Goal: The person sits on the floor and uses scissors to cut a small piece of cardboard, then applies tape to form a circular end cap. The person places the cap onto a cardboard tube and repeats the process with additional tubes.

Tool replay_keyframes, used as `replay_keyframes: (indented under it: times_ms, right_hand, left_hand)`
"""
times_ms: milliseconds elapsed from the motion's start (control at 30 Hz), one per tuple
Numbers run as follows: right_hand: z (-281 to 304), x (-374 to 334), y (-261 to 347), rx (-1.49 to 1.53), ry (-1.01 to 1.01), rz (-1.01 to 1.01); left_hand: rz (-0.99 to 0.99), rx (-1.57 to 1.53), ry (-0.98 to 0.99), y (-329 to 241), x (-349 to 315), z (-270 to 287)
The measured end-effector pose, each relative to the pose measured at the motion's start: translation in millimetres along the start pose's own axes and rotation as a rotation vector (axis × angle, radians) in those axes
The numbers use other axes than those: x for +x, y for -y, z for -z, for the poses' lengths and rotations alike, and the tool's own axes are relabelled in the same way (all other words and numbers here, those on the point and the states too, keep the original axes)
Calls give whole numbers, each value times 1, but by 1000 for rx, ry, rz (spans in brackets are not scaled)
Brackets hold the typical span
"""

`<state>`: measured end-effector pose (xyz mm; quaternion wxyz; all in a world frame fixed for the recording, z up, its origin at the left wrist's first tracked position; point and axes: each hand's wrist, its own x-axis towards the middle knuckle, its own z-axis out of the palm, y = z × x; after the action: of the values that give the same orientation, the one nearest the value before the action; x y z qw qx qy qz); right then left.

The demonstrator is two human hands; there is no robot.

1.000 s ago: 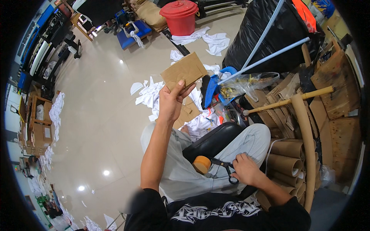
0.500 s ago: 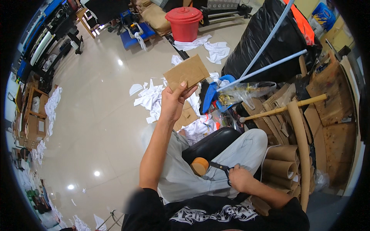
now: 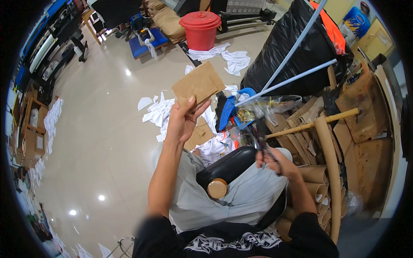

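Observation:
A flat brown piece of cardboard (image 3: 201, 82) is pinched by its lower edge in my left hand (image 3: 186, 116), held up in front of me with the thumb on its face. Over my right knee, my right hand (image 3: 272, 160) grips black scissors (image 3: 263, 146), smeared by motion, with the blades pointing away from me. Whether the blades are spread I cannot tell. Between my thighs a round roll of tape (image 3: 217, 188) rests at the near end of a black padded seat (image 3: 226, 165).
White cloth scraps (image 3: 159, 112) litter the floor ahead. Beyond stand a red lidded bucket (image 3: 199, 32) and a large black bag (image 3: 279, 56). A blue dustpan (image 3: 228, 112) with long handles, a bamboo pole (image 3: 316, 123) and cardboard tubes (image 3: 313, 190) crowd my right side.
My right hand has lifted the scissors away from beside the tape roll, up and forward over the right knee. My left hand still holds the cardboard up; the whole view has shifted slightly.

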<state>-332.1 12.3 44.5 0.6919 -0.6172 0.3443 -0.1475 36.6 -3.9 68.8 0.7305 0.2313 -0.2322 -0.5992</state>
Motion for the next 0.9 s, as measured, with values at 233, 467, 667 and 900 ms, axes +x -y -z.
replay_keyframes:
  times_ms: [233,467,667,900]
  right_hand:
    - [-53,90,20,1,42,284]
    - [-42,99,34,-55,-10,276]
    - [-38,94,31,-93,-52,263]
    - [-39,90,34,-107,-123,276]
  left_hand:
    - [93,81,30,11,-4,7]
    - [150,153,56,12,-6,-6]
    - [152,180,77,15,-5,-8]
    - [155,191,86,18,-4,-10]
